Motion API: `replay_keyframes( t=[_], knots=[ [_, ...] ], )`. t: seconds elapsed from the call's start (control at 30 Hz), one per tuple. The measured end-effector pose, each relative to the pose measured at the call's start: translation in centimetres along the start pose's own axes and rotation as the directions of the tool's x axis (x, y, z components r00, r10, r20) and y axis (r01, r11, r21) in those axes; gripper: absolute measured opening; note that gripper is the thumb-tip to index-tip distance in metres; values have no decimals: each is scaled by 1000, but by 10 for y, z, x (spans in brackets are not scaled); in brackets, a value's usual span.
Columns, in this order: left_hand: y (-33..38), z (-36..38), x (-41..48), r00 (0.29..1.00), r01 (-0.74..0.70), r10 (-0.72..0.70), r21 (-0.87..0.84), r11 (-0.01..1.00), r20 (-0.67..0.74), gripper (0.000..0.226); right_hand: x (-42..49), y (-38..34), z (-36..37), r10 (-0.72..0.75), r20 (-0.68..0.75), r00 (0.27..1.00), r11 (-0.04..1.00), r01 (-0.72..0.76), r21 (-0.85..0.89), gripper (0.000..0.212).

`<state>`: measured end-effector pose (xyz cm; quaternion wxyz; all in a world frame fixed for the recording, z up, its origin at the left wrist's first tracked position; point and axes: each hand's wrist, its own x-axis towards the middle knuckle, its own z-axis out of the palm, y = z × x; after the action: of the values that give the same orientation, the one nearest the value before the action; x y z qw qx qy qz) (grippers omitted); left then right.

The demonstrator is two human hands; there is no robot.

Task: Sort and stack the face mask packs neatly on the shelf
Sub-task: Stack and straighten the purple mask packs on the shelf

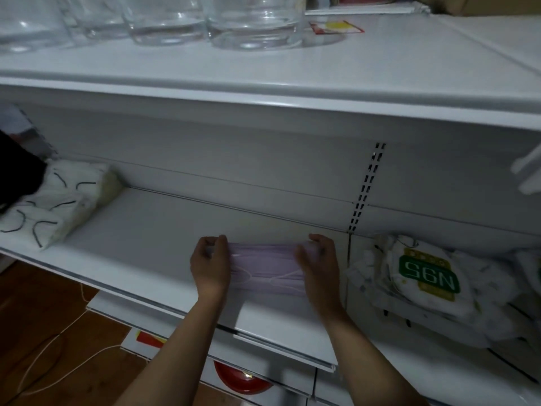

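Note:
A pack of pale purple face masks (265, 266) lies flat on the white shelf (152, 235), near its front edge. My left hand (210, 263) grips the pack's left end and my right hand (317, 260) grips its right end. White mask packs with black ear loops (55, 200) are piled at the shelf's left end, with a black pack (17, 171) beside them. To the right, beyond the slotted upright, lies a heap of white N95 mask packs (427, 276) with green and yellow labels.
Clear glass jars (251, 22) stand on the upper shelf (263, 83), whose front edge overhangs my hands. A slotted upright (366, 189) divides the bays. Lower shelves, a red bowl (240, 379) and a white cord (58, 361) on the wooden floor lie below.

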<state>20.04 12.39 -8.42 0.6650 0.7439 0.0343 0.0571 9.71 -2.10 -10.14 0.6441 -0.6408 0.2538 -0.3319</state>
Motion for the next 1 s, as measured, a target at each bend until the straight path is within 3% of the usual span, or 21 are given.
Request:
replay_keyframes(
  t=[0.07, 0.13, 0.2, 0.27, 0.4, 0.5, 0.53, 0.63, 0.73, 0.87, 1.0],
  knots=[
    [-2, -1, 5, 1000, -17, 17, 28, 999, 19, 29, 1, 1, -12, 19, 208, 978, 996, 0, -88, 80],
    [-1, 0, 8, 998, -47, 45, 51, 998, 43, 36, 4, 3, -22, 49, 284, 957, 977, 13, -211, 80],
    [1, 2, 12, 993, -87, 78, 105, 991, 88, 42, 8, 3, -23, 45, 199, 979, 959, 14, -282, 63],
    [6, 3, 14, 977, -148, 124, 130, 980, 174, 46, 11, 3, -19, 12, 75, 997, 972, 6, -235, 48],
    [20, -7, 29, 894, -177, 120, 92, 980, 433, 36, 20, 1, -11, 22, -42, 999, 986, -29, -165, 38],
    [15, -31, 55, 766, -166, 10, 184, 969, 643, 79, 30, 3, -5, 118, -32, 992, 984, -121, -127, 43],
    [12, -39, 60, 761, -166, -8, 206, 964, 649, 86, 31, 1, 1, 151, -21, 988, 982, -152, -111, 47],
    [12, -53, 63, 850, -98, -33, 220, 971, 526, 91, 32, -4, 27, 242, 42, 969, 969, -239, -64, 43],
    [13, -68, 74, 918, 121, -163, 137, 983, 361, 83, 35, -6, 61, 377, 107, 920, 926, -374, -52, 41],
    [6, -104, 107, 896, 335, -325, 17, 942, 302, 68, 41, -3, 107, 527, 278, 803, 844, -534, -59, 65],
    [-1, -129, 151, 869, 430, -408, -19, 902, 280, 62, 51, 1, 160, 474, 334, 815, 880, -435, -190, 90]
  ],
)
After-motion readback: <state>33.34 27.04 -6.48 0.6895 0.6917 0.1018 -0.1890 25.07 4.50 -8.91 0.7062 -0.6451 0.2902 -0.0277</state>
